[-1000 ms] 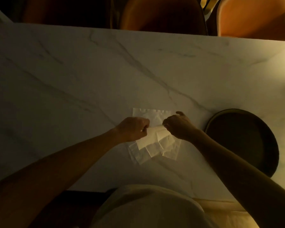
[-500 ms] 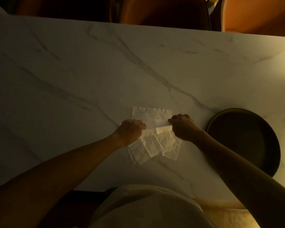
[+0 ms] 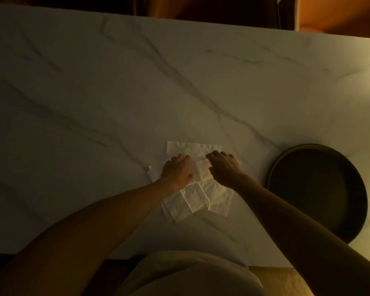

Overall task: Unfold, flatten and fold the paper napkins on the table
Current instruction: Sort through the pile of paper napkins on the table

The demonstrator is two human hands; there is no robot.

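A white paper napkin (image 3: 188, 148) lies spread on the marble table (image 3: 94, 92), its far edge flat and creased. My left hand (image 3: 176, 170) rests palm down on its left part, fingers together. My right hand (image 3: 223, 166) presses on its right part with fingers bent and slightly apart. Closer to me, several smaller folded napkins (image 3: 195, 198) overlap in a loose pile, partly under my wrists. Neither hand grips anything.
A dark round tray (image 3: 291, 159) sits on the table to the right of the napkins. Orange-brown chairs (image 3: 340, 13) stand beyond the far table edge. The near table edge runs just below the napkin pile, by my body.
Both hands let go of the pinched napkin edge and came down flat on the sheet. The napkin now lies lower and flatter on the table.
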